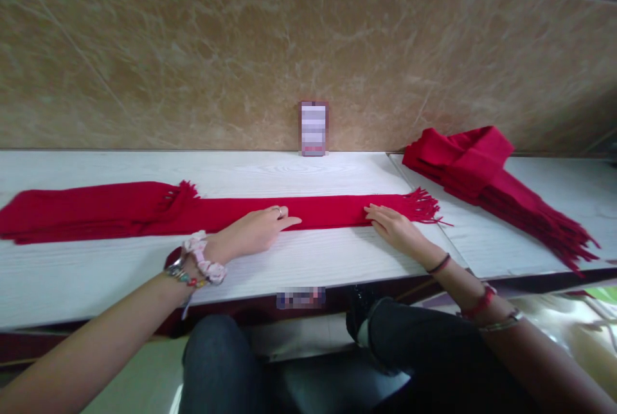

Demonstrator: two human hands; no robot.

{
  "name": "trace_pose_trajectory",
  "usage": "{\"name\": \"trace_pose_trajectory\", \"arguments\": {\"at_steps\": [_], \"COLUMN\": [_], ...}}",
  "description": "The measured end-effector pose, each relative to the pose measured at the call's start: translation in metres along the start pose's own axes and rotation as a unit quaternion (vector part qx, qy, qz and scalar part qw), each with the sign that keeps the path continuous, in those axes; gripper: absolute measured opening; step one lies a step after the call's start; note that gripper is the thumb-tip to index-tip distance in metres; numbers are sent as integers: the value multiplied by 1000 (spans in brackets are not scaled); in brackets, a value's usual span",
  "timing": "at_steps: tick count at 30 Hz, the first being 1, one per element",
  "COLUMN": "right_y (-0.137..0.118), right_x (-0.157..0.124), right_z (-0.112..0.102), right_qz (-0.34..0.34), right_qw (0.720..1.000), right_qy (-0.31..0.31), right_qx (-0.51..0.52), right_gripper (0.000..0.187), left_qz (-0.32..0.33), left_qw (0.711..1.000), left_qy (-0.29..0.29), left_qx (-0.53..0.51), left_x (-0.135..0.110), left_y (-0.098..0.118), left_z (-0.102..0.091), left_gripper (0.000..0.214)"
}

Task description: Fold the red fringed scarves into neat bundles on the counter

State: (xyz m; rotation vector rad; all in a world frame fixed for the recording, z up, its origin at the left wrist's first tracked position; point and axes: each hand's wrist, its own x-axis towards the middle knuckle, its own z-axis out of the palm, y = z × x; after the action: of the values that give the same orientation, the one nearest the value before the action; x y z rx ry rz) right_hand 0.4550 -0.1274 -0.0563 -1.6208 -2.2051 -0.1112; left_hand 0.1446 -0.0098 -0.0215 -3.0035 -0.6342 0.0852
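Note:
A long red scarf [328, 211] lies stretched across the white table, its fringe at the right end. Its left part is doubled over in layers, with another fringed edge near the left-middle. My left hand [263, 227] rests on the middle of the scarf, thumb stretched out to the right and the other fingers partly curled under. Close to the right fringe, my right hand [390, 224] lies on the cloth with its fingers extended and flat. Neither hand has visibly lifted or pinched the fabric.
Another red scarf [467, 163], loosely folded with fringe toward the front, lies at the right against the wall. A small card with a blurred face [313, 129] leans on the tiled wall [193, 47]. The white table [318, 260] ends just before my knees.

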Motion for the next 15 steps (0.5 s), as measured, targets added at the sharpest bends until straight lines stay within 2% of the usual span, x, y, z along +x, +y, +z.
{"name": "trace_pose_trajectory", "arguments": {"at_steps": [4,8,10,13,15], "right_y": [-1,0,1,2,3], "right_x": [1,8,8,4,1], "right_z": [2,1,1,2,2], "right_qz": [17,61,47,-12,-29], "right_qw": [1000,995,996,999,998], "right_qy": [-3,12,-6,-43,-49], "right_qx": [15,78,79,26,-7], "right_gripper": [30,20,18,19,21], "left_qz": [15,-30,-15,24,25], "left_qw": [999,992,992,994,996], "left_qy": [7,71,62,19,8], "left_qx": [-48,-97,-110,-101,-91], "left_x": [1,3,1,-5,-9], "left_y": [-7,-13,-13,-10,-9], "left_z": [-3,-11,-9,0,2], "left_gripper": [47,43,42,42,42]}}
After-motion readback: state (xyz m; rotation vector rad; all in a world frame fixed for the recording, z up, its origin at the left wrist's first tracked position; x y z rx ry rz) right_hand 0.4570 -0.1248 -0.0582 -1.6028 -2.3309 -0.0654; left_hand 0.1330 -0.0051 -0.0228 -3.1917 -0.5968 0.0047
